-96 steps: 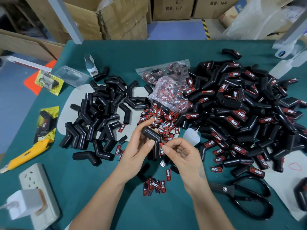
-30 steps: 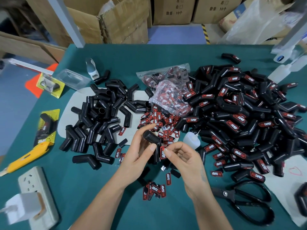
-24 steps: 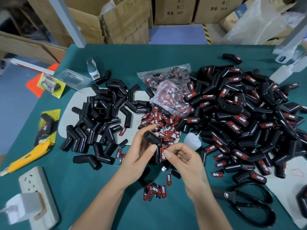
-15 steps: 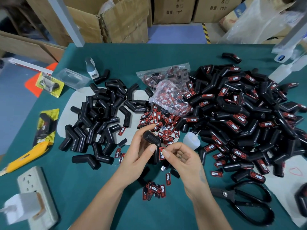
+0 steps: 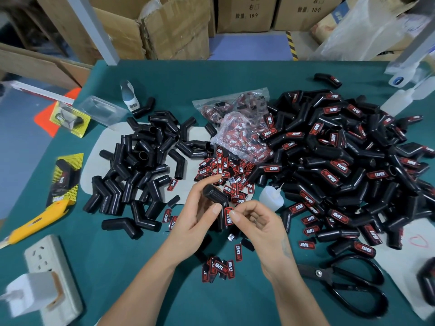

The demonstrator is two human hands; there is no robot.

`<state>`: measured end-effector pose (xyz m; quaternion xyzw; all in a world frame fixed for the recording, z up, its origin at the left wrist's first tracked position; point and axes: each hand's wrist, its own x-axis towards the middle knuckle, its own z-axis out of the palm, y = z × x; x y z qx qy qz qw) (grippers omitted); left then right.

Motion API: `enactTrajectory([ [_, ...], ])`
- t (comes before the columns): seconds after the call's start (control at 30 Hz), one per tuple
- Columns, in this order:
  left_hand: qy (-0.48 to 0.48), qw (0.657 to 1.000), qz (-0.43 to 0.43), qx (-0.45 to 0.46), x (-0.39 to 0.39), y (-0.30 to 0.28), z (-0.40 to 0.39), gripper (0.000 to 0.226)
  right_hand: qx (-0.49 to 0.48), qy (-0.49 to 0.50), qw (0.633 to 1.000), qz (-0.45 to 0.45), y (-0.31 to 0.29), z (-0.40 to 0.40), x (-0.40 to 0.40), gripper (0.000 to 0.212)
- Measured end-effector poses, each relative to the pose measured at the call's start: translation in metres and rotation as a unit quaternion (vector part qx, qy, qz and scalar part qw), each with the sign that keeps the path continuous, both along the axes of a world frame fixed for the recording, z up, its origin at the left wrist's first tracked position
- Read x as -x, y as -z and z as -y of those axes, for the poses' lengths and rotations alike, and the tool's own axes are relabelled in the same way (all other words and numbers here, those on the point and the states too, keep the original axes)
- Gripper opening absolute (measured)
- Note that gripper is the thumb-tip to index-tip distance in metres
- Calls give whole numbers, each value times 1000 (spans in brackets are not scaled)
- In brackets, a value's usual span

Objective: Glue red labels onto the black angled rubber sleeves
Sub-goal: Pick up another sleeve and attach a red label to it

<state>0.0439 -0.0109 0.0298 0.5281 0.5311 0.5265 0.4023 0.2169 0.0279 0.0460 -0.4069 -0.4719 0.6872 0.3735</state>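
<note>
Starting at the left edge of the green tabletop (image 5: 235, 74), there is a white power strip (image 5: 55, 278) and a yellow box cutter (image 5: 35, 222). Next comes a pile of plain black sleeves (image 5: 141, 170) with no labels on them yet. These are the ones left to do, and there are a lot. In the middle, the left hand (image 5: 195, 220) holds one black angled sleeve (image 5: 217, 201), its grip curled around the bent tube with the thumb on the front. A red label (image 5: 228, 216) sits on the lower leg of this sleeve. The right hand (image 5: 256, 222) is just beside it, with its grip narrow and its fingertips (image 5: 234, 216) pinching or pressing the edge of that label. It looks like the label is being stuck down right now. Loose red labels (image 5: 223, 170) lie scattered behind the hands, and a few more lie near the wrists. A small white glue bottle (image 5: 270, 196) lies close by. To the right is a very big heap of finished sleeves (image 5: 341, 165) that already have red labels. Black scissors (image 5: 348, 285) lie at the near right. My guess is that more than half of the job is done.
</note>
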Motion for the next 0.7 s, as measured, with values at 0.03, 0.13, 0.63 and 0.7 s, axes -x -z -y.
enactTrajectory([
  [0.03,0,1000,1,0,0,0,0,47,-1,0,1000,1,0,0,0,14],
  [0.13,-2,1000,2,0,0,0,0,47,0,0,1000,0,0,0,0,14],
  [0.63,2,1000,3,-2,0,2,0,47,-6,11,1000,8,3,1,1,16],
  [0.7,1,1000,3,-3,0,3,0,47,-9,13,1000,9,3,2,1,14],
])
